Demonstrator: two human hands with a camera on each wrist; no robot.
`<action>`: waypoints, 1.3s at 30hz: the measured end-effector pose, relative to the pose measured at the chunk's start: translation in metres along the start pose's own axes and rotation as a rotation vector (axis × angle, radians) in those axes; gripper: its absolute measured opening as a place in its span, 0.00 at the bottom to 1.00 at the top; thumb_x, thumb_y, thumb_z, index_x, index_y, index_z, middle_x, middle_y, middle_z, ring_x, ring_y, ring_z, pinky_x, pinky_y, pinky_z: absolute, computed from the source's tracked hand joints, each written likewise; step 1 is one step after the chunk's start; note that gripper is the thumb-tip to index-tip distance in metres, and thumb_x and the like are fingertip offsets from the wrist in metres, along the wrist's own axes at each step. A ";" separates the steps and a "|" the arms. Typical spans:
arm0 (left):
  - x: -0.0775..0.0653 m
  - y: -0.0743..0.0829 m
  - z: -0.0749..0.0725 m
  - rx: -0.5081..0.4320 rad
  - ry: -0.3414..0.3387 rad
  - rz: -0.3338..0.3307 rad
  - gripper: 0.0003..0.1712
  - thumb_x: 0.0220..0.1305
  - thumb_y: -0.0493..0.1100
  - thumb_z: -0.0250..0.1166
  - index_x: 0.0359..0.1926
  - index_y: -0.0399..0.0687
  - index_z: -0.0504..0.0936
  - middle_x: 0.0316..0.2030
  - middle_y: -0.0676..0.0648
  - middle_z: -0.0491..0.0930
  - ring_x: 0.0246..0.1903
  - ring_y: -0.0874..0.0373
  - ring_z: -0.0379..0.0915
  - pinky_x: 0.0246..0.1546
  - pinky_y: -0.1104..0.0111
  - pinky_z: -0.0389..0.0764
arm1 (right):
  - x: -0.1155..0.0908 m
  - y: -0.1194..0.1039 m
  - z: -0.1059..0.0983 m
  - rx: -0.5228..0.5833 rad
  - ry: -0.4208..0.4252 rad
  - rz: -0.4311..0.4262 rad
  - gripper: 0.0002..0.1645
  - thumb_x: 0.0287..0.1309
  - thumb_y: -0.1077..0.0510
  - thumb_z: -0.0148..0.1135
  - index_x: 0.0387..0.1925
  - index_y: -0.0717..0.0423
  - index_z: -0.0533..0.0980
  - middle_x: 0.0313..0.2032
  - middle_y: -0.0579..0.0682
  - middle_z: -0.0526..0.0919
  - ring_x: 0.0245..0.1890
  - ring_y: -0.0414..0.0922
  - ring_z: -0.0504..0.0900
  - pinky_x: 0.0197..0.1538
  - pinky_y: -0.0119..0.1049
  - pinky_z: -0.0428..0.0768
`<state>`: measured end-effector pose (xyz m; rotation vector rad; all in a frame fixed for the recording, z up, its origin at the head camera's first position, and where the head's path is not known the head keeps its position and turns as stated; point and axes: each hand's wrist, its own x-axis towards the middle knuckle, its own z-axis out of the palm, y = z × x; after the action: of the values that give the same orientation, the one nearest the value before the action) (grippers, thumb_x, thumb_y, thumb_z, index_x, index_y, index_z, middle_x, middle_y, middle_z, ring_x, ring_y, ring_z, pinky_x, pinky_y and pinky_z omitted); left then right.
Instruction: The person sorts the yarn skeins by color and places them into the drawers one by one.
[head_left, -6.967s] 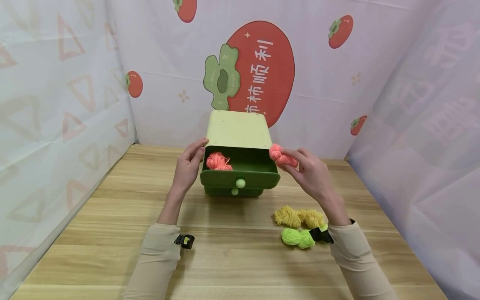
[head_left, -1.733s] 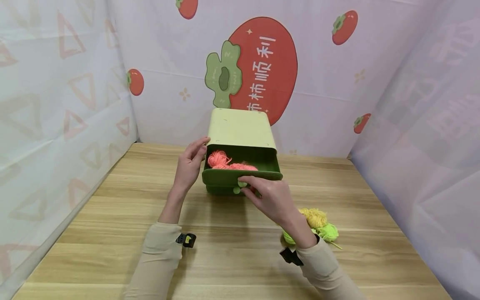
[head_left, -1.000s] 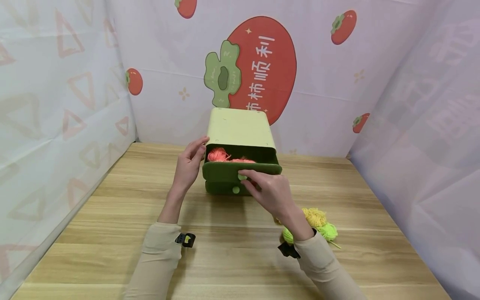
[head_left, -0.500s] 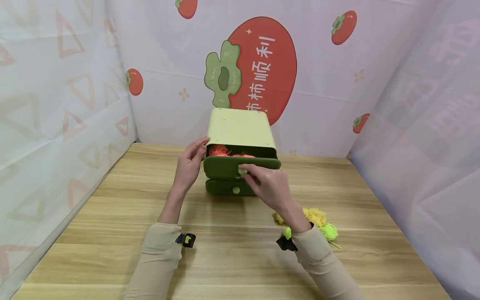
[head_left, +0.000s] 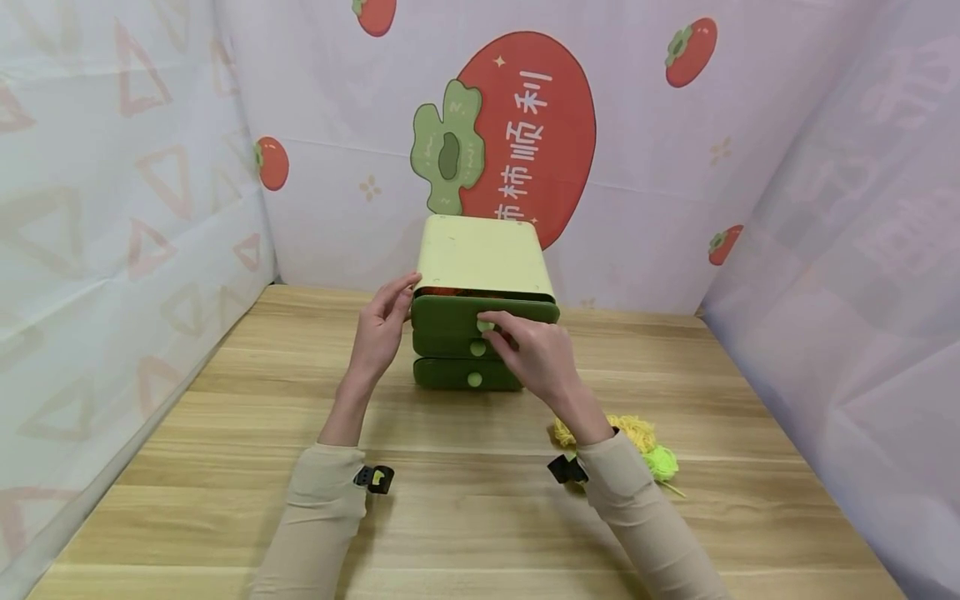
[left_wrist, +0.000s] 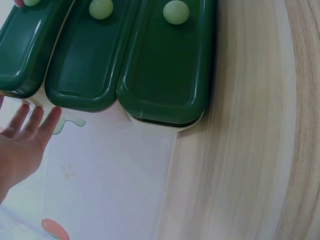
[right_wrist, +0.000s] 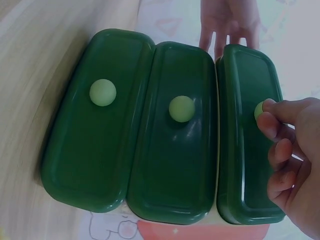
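A small cream drawer cabinet (head_left: 486,254) with green drawers stands at the table's middle. My right hand (head_left: 542,354) pinches the pale green knob (right_wrist: 259,111) of the top drawer (head_left: 446,317), which sticks out slightly. Through the narrow gap above the drawer front, a strip of coral yarn (head_left: 442,292) shows; the rest is hidden. The middle drawer (right_wrist: 170,155) and bottom drawer (right_wrist: 90,150) sit pushed in. My left hand (head_left: 375,333) rests its extended fingertips against the cabinet's left side; in the left wrist view those fingers (left_wrist: 30,125) are straight and spread.
Right of the cabinet, yellow yarn (head_left: 632,431) and lime green yarn (head_left: 662,462) lie on the wooden table (head_left: 450,517), partly hidden by my right forearm. Fabric sheets stand at the back (head_left: 330,225) and on both sides.
Earlier my right hand held a coral skein beside the drawer; then the skein lay inside. Gripping the knob, that hand has moved the top drawer inward almost fully. My left hand has stayed put.
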<state>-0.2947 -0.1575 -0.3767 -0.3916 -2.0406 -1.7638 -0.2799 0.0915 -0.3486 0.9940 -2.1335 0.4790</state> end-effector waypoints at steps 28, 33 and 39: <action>0.000 0.001 0.001 -0.029 -0.017 -0.011 0.29 0.65 0.43 0.68 0.67 0.55 0.75 0.69 0.49 0.69 0.69 0.51 0.65 0.64 0.50 0.74 | 0.010 0.015 0.014 0.023 0.002 0.041 0.13 0.64 0.55 0.66 0.50 0.48 0.83 0.22 0.45 0.84 0.15 0.37 0.72 0.15 0.29 0.57; 0.000 0.000 0.002 -0.011 -0.004 0.011 0.28 0.65 0.45 0.68 0.66 0.56 0.76 0.67 0.49 0.70 0.68 0.50 0.66 0.63 0.50 0.76 | 0.008 0.015 0.017 0.020 0.011 0.036 0.13 0.65 0.55 0.66 0.50 0.49 0.83 0.21 0.45 0.83 0.14 0.36 0.70 0.15 0.28 0.56; 0.001 -0.001 0.002 0.006 0.007 0.019 0.28 0.65 0.47 0.68 0.66 0.57 0.76 0.67 0.49 0.71 0.68 0.50 0.67 0.62 0.50 0.77 | 0.000 0.011 0.019 0.057 0.018 0.003 0.14 0.62 0.56 0.68 0.50 0.50 0.83 0.19 0.44 0.80 0.16 0.35 0.71 0.16 0.27 0.61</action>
<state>-0.2959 -0.1557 -0.3774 -0.4012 -2.0295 -1.7450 -0.2975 0.0875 -0.3613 1.0148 -2.1165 0.5511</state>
